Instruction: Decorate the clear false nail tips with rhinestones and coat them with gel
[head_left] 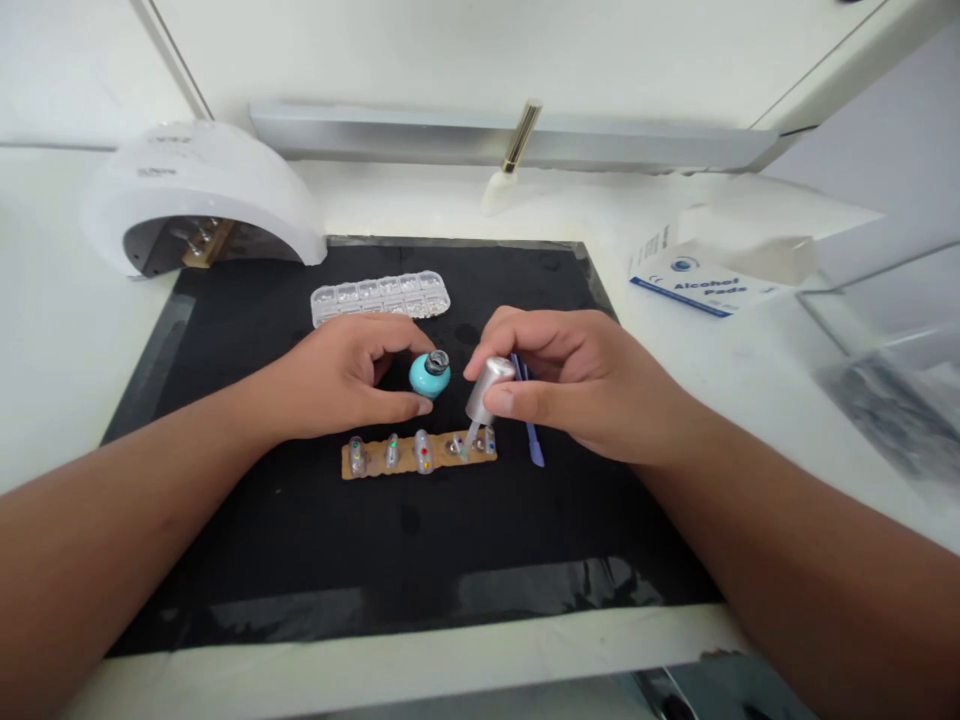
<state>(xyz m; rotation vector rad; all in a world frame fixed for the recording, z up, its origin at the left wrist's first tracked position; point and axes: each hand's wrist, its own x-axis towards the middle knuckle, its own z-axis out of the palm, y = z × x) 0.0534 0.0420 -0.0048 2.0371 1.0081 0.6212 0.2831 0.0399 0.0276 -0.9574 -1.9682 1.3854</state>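
Note:
My left hand (367, 375) grips a round turquoise nail polish bottle (429, 376), uncapped, its dark neck tipped up to the right. Between the thumb and fingers of my right hand (577, 375) is a silver nail polish brush cap (490, 390), brush pointing down. The brush tip is over the right part of a tan strip (405, 460); whether it touches a nail there I cannot tell. Several glittery false nails (424, 452) with coloured gems are lined up on this strip. Partly behind my right hand lies a purple-blue tool (533, 440).
A clear compartment case (381, 297) of small gems lies beyond my left hand. A white nail lamp (210, 190) stands back left, with another strip inside. At the back stands a gold-capped bottle (510, 160); an Alcohol Pads box (712, 275) is at right. A black mat (337, 550) covers the table.

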